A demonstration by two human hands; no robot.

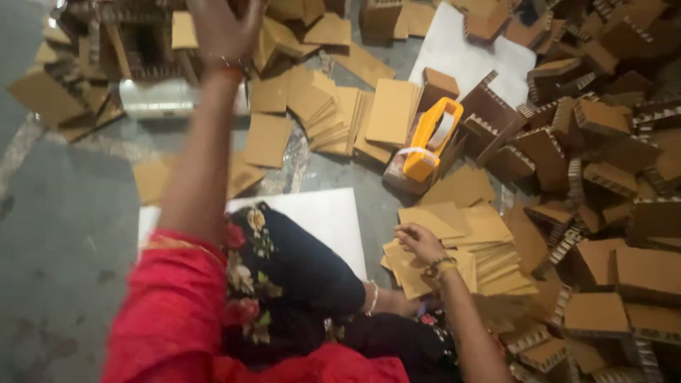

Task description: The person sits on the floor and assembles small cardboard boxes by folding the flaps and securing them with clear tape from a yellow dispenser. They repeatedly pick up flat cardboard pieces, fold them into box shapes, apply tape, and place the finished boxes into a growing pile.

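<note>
The yellow tape dispenser [431, 138] lies on the grey floor [64, 213] amid brown cardboard. Below it, the right hand [420, 241] rests its fingers [404, 232] on a stack of flat cardboard sheets [489, 252]. Far to the upper left of it, the left hand [223, 28] reaches over cardboard pieces [291, 42]. To its right, folded honeycomb-edged cardboard blocks [603, 142] lie heaped. A white sheet [326, 220] lies lower left of it.
</note>
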